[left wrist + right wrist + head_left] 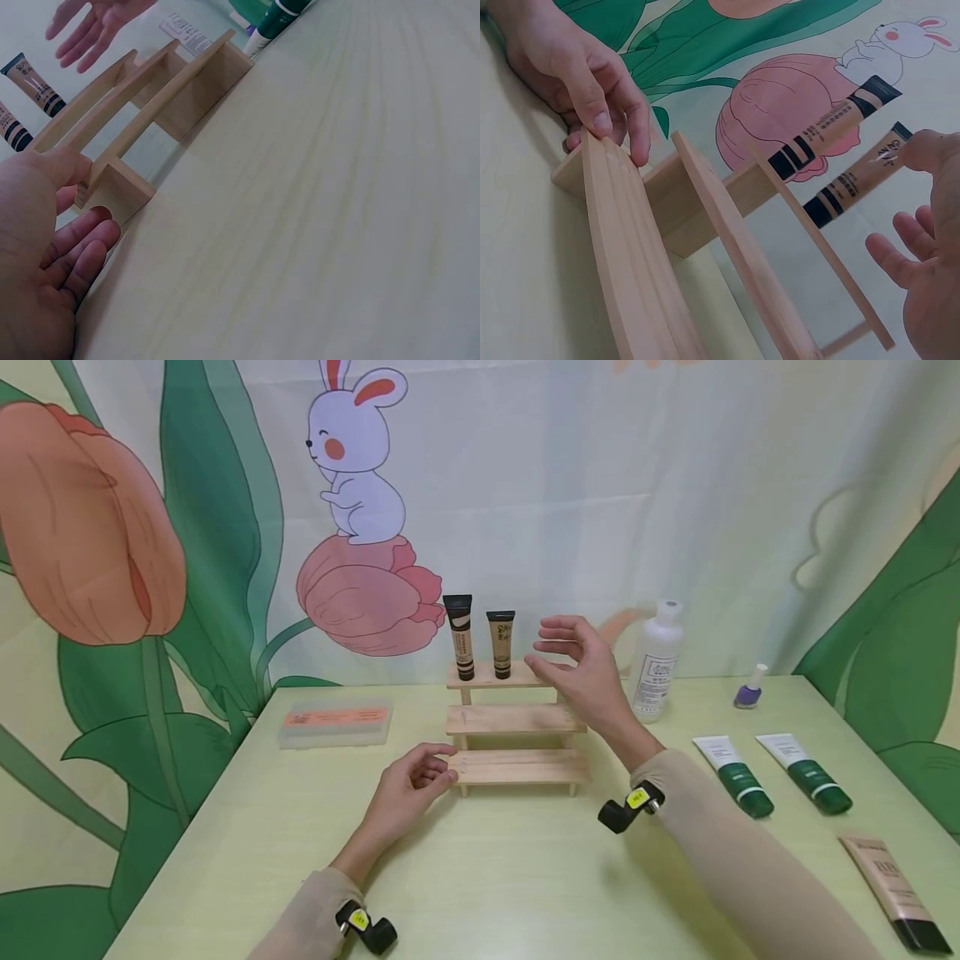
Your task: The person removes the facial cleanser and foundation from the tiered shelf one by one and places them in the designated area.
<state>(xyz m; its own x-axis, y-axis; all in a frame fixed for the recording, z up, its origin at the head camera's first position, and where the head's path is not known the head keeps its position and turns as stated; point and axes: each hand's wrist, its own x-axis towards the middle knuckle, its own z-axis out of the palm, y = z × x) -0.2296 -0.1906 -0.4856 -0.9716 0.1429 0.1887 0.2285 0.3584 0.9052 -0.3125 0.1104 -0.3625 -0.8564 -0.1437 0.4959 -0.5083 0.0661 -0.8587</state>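
A three-step wooden stand [517, 720] is on the table, with two small black-capped tubes upright on its top step. The taller tube [461, 639] is at the left end; the shorter tan tube [501, 643] is right of it. My left hand [408, 785] pinches the left end of the lowest step, its thumb [64, 169] on the wood and the other fingers curled beside it. Over the right end of the top step, my right hand [581, 672] is raised with fingers spread and nothing in them. In the right wrist view its thumb [928, 150] overlaps the shorter tube.
A white bottle [656, 664] stands right of the stand, with a purple nail polish bottle [750, 687] farther right. Green-and-white tubes [738, 781] and a beige tube [892, 889] lie at the right. A flat clear case [335, 722] lies at the left. A printed curtain [525, 510] hangs behind.
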